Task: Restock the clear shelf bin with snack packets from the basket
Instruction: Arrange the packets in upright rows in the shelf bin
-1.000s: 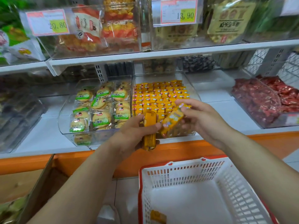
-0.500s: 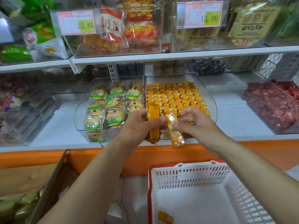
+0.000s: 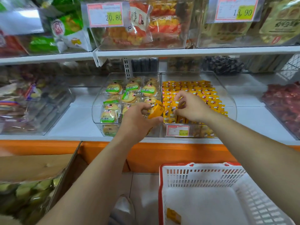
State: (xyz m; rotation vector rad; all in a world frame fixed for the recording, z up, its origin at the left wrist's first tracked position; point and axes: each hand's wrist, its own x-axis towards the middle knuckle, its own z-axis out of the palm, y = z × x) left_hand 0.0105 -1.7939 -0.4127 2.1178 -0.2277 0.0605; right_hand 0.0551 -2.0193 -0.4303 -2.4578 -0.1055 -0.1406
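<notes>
Head view: left hand (image 3: pixel 138 122) grips a packet (image 3: pixel 156 109) at the bin's (image 3: pixel 231 103) 9 o'clock wall; right hand (image 3: pixel 192 108) pinches a second packet (image 3: pixel 178 103) inside; basket (image 3: pixel 203 176) at 5 o'clock.

The white lower shelf board (image 3: pixel 81 120) before me, fronted with an orange strip, carries four containers side by side: a clear angular bin of mixed wrappers (image 3: pixel 53 117) at far left, a clear curved bin of round green-labelled cakes (image 3: pixel 97 111), touching it the clear curved bin (image 3: pixel 231 103) filled with rows of yellow snack packets (image 3: pixel 203 95), and well apart at far right a clear bin of dark red packets (image 3: pixel 279 120). On the pale tiled floor (image 3: pixel 142 189) at my feet stand a white slatted plastic basket with a red rim (image 3: pixel 199 164) and, to the left, an open brown cardboard box (image 3: pixel 32 166).
</notes>
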